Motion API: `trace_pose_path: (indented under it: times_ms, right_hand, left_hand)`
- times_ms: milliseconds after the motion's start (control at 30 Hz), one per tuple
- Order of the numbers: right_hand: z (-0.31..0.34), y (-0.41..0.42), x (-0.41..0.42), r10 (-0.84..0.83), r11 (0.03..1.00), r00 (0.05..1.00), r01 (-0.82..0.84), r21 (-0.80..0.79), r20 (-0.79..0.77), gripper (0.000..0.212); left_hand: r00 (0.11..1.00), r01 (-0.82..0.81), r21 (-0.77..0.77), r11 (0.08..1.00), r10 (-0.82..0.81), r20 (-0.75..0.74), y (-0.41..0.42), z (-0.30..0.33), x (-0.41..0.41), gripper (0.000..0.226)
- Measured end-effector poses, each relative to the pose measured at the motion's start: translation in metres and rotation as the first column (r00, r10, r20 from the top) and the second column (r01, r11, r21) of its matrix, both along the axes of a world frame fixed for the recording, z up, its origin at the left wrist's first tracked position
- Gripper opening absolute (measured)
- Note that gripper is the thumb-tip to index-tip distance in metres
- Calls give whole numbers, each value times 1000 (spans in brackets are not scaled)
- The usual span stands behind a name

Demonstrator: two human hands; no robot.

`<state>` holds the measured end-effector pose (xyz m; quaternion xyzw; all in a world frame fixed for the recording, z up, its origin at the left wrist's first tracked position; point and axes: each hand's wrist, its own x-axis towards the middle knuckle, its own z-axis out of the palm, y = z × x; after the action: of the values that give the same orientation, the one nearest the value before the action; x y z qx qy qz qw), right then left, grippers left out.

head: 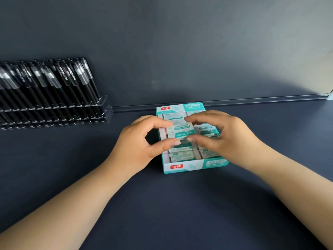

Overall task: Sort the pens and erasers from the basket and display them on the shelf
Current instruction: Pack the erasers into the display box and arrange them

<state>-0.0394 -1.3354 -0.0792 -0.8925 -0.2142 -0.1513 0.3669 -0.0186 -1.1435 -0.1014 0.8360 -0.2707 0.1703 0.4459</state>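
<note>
A teal and white eraser box [195, 166] stands on the dark shelf near its back wall, filled with several wrapped erasers. One wrapped eraser [180, 131], marked SOFT&CLEAN, sits raised above the others in the box's middle. My left hand [138, 144] pinches its left end between thumb and forefinger. My right hand [223, 134] pinches its right end the same way. Both hands hover over the box. At the far left, several black pens [45, 83] lean in a clear acrylic rack [100, 112].
The dark shelf surface [171, 213] stretches toward me below the box. A dark back wall [180, 51] rises behind it, with a thin rail [252, 100] along its base. The basket is out of view.
</note>
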Motion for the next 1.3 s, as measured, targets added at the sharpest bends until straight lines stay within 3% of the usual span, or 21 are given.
trace_pose_path:
  times_ms: [133, 233, 367, 500, 667, 933, 1100, 1300]
  right_hand:
    - [0, -2, -3, 18, 994, 1000, -17, -106, 8, 38]
    - [3, -13, -1, -25, 972, 998, 37, -232, 55, 34]
    - [15, -39, -2, -136, 962, 988, 116, -248, -67, 33]
    - [16, -46, -3, -115, 949, 981, 62, -310, -157, 30]
    - [13, -47, -2, -151, 938, 974, 87, -337, -169, 31]
    - [1, -43, 4, -158, 963, 962, 101, -249, -224, 31]
    - [5, -44, 5, -38, 994, 926, -4, -111, -376, 31]
    - [0, -46, 12, 46, 999, 908, -32, 40, -417, 28]
  left_hand:
    - [996, 49, 58, 997, -44, -77, 0, -1, -1, 22]
    - [982, 76, 124, 989, -52, -181, 0, -2, 0, 43]
    - [975, 69, 174, 982, -29, -219, 0, -7, 4, 56]
    - [945, 93, 131, 987, -46, -323, 0, -10, 9, 55]
    - [919, 62, 73, 995, -29, -393, 3, -12, 13, 71]
    - [917, 46, 79, 996, -10, -400, 1, -10, 13, 85]
    - [917, 34, 99, 995, 8, -399, 1, -10, 12, 80]
    - [925, 22, 102, 995, 19, -380, 0, -9, 11, 70]
